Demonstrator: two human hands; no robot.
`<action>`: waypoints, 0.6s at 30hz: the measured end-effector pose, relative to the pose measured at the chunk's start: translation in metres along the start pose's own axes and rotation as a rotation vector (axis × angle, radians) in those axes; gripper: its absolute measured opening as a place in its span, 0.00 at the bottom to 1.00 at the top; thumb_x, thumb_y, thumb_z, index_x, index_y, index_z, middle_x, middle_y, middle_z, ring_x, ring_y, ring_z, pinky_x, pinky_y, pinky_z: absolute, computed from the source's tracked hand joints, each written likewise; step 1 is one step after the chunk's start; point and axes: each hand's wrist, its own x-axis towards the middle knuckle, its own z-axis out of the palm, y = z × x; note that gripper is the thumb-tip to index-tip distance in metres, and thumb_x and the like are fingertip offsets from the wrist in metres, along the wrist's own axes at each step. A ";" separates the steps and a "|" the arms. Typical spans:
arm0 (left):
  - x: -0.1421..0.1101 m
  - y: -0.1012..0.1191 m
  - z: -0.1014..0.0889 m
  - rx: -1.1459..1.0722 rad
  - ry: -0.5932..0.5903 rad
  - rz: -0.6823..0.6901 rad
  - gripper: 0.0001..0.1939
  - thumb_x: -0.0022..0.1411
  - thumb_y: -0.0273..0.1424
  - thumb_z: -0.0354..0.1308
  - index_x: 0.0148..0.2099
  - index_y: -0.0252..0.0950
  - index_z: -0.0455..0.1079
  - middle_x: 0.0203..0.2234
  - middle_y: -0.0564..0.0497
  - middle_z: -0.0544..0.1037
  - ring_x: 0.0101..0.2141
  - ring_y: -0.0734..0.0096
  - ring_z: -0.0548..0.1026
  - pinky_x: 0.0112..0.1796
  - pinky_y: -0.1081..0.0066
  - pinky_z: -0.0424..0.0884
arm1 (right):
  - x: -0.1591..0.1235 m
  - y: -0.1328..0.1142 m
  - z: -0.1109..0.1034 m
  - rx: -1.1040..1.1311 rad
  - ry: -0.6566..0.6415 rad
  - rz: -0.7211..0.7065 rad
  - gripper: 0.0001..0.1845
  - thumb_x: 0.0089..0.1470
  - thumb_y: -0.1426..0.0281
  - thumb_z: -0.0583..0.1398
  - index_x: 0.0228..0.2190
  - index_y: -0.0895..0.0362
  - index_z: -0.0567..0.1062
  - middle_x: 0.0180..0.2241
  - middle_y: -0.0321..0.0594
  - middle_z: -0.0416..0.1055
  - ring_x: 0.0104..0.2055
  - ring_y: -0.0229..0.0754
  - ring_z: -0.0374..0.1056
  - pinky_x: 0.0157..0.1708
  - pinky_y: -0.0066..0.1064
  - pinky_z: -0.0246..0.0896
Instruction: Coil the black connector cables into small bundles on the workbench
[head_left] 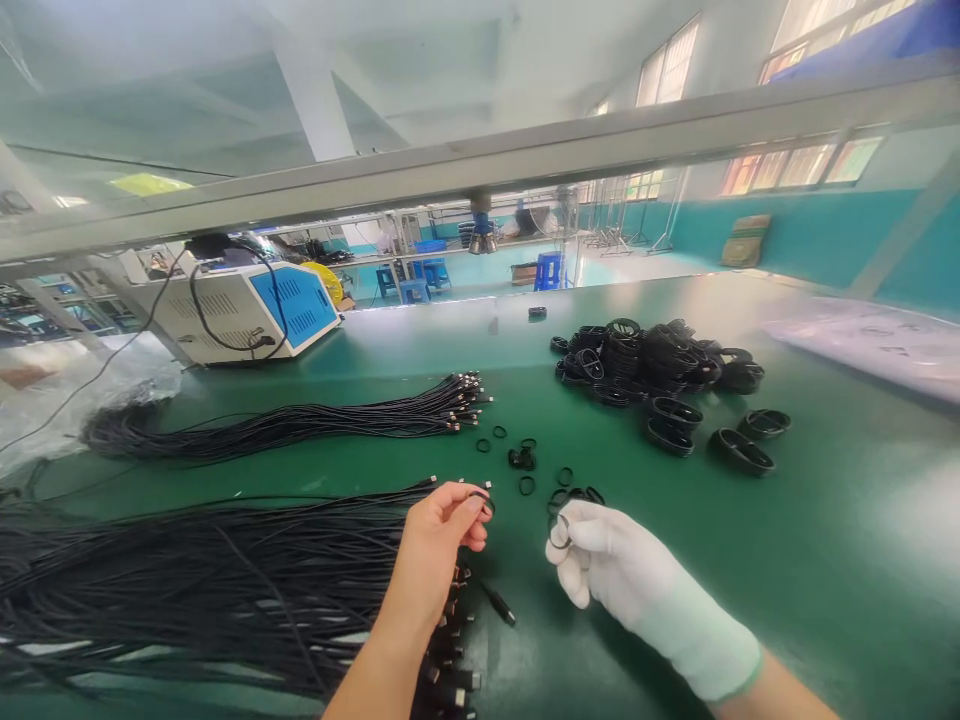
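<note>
My bare left hand (448, 520) pinches a small black ring (486, 500) between thumb and fingertips, over the ends of a wide spread of black cables (225, 580). To its right, my right hand (600, 550), in a white glove, is closed on another thin black ring (559, 532). Several loose black rings (527, 486) lie on the green table (540, 650) just beyond both hands, around a small black clump (522, 458). Between the hands, a single black plug end (498, 604) rests on the tabletop.
A second bundle of black cables (300, 425) lies farther back on the left. At the back right is a heap of coiled black bands (645, 360). A white and blue machine (247, 310) stands at the far left; clear plastic (885, 340) covers the right edge.
</note>
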 end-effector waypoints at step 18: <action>0.090 0.010 0.040 1.214 0.080 0.199 0.02 0.51 0.27 0.57 0.28 0.40 0.69 0.27 0.52 0.75 0.31 0.64 0.72 0.31 0.71 0.61 | -0.011 -0.016 0.005 -1.016 0.416 -0.118 0.09 0.52 0.68 0.47 0.23 0.53 0.60 0.20 0.33 0.62 0.24 0.39 0.56 0.25 0.29 0.47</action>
